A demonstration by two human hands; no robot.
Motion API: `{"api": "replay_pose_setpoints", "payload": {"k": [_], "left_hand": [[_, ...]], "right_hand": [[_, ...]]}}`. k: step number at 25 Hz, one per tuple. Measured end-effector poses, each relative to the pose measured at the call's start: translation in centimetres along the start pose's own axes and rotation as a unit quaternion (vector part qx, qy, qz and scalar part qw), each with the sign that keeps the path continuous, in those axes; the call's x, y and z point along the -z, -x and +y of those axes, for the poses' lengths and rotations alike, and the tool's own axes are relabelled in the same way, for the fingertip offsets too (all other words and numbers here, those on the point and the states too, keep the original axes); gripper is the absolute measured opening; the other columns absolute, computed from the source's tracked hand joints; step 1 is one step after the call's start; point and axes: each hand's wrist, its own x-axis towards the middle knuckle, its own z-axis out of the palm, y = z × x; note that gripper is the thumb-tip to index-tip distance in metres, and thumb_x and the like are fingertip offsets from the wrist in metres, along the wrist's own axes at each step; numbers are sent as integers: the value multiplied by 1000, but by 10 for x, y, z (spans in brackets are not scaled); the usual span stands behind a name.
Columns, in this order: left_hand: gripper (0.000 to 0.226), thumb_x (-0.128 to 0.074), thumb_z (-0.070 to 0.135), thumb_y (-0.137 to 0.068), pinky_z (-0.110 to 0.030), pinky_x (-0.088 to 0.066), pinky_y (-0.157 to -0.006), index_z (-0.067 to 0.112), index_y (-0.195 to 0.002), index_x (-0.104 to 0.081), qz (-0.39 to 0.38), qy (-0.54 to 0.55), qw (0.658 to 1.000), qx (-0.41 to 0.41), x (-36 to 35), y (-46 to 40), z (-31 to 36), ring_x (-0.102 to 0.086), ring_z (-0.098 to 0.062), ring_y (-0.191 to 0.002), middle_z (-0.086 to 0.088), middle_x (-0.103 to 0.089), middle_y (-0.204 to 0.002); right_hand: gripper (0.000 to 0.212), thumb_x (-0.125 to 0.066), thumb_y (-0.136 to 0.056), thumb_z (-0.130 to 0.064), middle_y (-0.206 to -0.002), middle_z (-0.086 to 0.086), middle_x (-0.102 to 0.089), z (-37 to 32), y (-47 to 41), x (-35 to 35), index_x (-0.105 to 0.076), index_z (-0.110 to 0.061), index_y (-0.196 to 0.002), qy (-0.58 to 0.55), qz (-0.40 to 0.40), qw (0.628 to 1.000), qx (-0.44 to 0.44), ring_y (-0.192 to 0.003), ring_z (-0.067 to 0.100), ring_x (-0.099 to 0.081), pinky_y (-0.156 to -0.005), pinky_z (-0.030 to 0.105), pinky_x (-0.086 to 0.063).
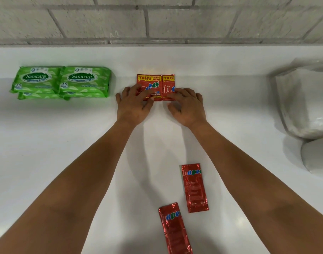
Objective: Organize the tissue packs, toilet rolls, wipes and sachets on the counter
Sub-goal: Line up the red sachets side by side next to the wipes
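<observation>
White table, far edge: my left hand [134,105] and right hand [186,107] press flat, open fingers on red foil sachets [157,87], squaring them side-by-side.

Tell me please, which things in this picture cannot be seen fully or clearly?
- Red sachets by the wall, head view: the left hand and right hand cover their lower parts, so their number is unclear.
- Nearest sachet: cut off by the bottom edge.
- Lower wipes packs: mostly hidden under the top green packs.
- White wrapped packs: cut off by the right edge, overexposed; contents cannot be told.
</observation>
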Motion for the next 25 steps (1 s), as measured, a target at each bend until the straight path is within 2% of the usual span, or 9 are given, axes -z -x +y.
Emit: {"api": "replay_pose_setpoints", "payload": {"k": [8, 12, 16, 25], "left_hand": [[39, -42, 46, -93, -50, -22, -108, 37, -130, -50, -10, -1, 1000, 1, 4, 1, 1, -29, -30, -133, 0, -38, -144], [40, -43, 44, -93, -51, -22, -108, 31, -130, -49, 5, 27, 1000, 6, 4, 2, 1, -32, -29, -133, -4, -37, -143], [42, -44, 42, -94, -48, -22, -108, 24, -131, -49, 29, 72, 997, 23, 4, 2, 1, -36, -26, -131, -5, -43, -139], [38, -47, 42, -93, -44, -23, -105, 21, -123, -57, 40, 65, 997, 13, 3, 3, 1, -38, -26, -129, -3, -49, -136]], "right_hand": [[39, -52, -89, -38, -140, -1, -49, 1, 0, 0, -56, -27, -126, -5, -4, 1000, -4, -133, 23, -35, -104, 39, -24], [38, -54, -88, -36, -136, 0, -51, -1, 1, 1, -58, -24, -124, -16, 14, 1000, 0, -130, 23, -38, -102, 38, -27], [34, -57, -85, -35, -129, -1, -55, -1, 2, 2, -63, -24, -117, -39, 29, 999, -9, -125, 22, -42, -99, 36, -29], [35, -55, -87, -38, -129, -2, -57, 0, 1, 1, -63, -22, -118, -21, 19, 1000, -4, -124, 21, -43, -100, 37, -28]]}}
